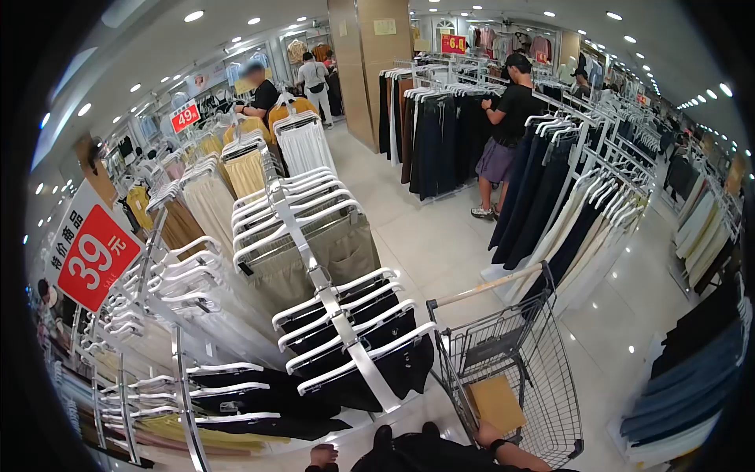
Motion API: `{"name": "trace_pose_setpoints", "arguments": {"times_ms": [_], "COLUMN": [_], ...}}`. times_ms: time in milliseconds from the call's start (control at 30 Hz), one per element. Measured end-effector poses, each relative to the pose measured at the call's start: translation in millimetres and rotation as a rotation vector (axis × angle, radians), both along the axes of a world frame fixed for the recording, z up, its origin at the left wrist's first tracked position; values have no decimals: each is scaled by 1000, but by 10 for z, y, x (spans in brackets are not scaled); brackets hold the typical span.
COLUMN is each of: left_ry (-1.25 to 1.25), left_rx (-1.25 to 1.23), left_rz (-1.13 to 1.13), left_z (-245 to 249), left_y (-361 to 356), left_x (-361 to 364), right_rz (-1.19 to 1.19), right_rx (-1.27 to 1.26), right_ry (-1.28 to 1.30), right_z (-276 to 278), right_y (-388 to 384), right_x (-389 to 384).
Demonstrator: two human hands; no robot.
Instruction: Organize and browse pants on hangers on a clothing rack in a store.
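Note:
My right hand [489, 434], with a dark band at its wrist, is at the lower left edge of a flat brown cardboard piece [497, 400], fingers bent around that edge. The cardboard overlaps the near end of a grey wire shopping cart [550, 370]. Low in the view, my left hand [323, 455] hangs in front of the clothes rack with its fingers curled in and nothing seen in them. Nearest to it are black garments [370, 385] on white hangers [366, 358].
A metal rack rail [330, 307] carries olive trousers [314, 259] ahead. To the left stands a red and white price sign [90, 256]. A person in black [515, 110] faces another trouser rack [440, 141]. Dark jeans [688, 385] hang at the right.

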State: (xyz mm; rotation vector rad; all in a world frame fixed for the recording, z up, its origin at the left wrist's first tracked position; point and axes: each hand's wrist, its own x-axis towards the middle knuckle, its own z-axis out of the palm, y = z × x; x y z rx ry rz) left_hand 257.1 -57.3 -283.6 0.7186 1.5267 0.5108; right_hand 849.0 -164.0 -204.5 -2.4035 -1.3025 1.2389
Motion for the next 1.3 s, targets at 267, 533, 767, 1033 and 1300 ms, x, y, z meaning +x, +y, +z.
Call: {"name": "trace_pose_setpoints", "arguments": {"times_ms": [267, 533, 767, 1033, 1300], "left_ry": [151, 263, 410, 283, 356], "left_rx": [663, 984, 1028, 848, 679], "left_rz": [317, 404, 268, 178, 55], "left_z": [1862, 3276, 3369, 3249, 3161], "left_y": [804, 1060, 1026, 736, 349], "left_x": [1105, 1399, 1607, 1348, 981], "right_rz": [34, -113, 28, 360, 364], "right_rx": [85, 460, 1071, 1285, 1026], "right_ry": [8, -116, -45, 93, 388], "right_z": [-471, 928, 2719, 3659, 3512], "right_y": [-217, 611, 1942, 2374, 2599], "right_x": [516, 369, -313, -1093, -1646]}}
